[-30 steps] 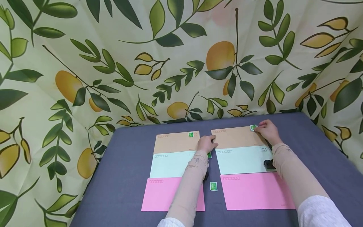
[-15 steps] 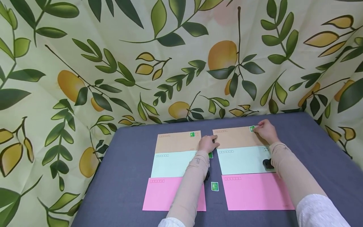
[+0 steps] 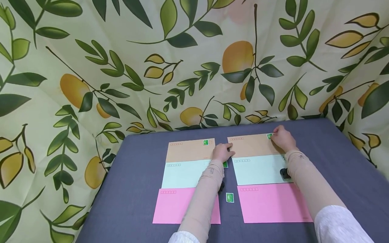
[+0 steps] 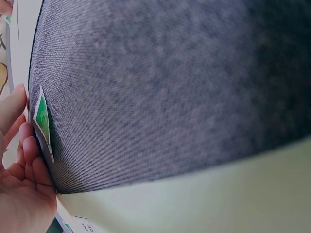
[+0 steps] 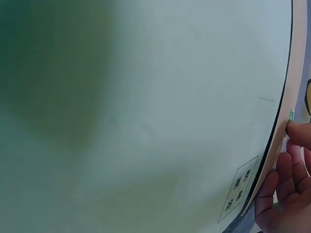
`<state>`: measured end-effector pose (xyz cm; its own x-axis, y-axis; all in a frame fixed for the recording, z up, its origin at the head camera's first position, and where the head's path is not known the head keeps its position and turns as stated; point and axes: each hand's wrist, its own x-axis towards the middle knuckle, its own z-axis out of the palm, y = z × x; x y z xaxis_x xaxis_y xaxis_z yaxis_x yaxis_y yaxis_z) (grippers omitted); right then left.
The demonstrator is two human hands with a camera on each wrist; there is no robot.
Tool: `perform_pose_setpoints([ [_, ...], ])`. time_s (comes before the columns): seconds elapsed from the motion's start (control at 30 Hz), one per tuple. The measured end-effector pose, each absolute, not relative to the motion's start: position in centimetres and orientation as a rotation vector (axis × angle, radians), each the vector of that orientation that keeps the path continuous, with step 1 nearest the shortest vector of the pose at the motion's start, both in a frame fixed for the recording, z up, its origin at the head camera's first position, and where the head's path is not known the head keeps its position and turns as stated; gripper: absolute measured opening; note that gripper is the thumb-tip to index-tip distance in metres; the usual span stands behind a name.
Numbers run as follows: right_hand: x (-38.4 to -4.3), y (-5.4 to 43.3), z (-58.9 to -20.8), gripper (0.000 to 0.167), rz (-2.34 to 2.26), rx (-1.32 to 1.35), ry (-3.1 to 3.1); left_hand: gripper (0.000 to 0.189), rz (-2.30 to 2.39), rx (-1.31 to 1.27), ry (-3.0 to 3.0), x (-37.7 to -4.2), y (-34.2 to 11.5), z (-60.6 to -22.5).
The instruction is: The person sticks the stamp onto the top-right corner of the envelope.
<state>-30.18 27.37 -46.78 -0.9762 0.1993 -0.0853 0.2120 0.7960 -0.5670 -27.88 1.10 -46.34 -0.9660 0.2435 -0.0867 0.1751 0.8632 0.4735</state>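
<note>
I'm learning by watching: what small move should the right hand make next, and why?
Perhaps press the green stamp down: the right hand holds it at the upper right corner of the right tan envelope, and the left tan envelope bears another stamp near that corner.

White-edged green stamp (image 3: 269, 136), tan envelopes (image 3: 249, 147), pale mint envelopes (image 3: 258, 170), pink envelopes (image 3: 271, 204), slate-blue tablecloth (image 3: 127, 189)

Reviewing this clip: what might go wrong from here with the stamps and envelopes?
The right hand has its fingertips at a stamp on the right brown envelope, near its upper right corner; the stamp may end up crooked.

The left hand, at that envelope's left edge, is close to a loose stamp and could brush it aside.

The blue envelope lies close below, so a nudge might disturb both envelopes.
</note>
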Motion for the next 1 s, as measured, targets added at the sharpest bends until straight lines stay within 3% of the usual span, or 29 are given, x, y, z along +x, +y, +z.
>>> perform_pose_setpoints([
  [1.0,-29.3,26.1,-46.5,0.035,-0.543,0.058,3.062,0.048,0.626,0.360,2.892,-27.1,1.1,-45.9],
])
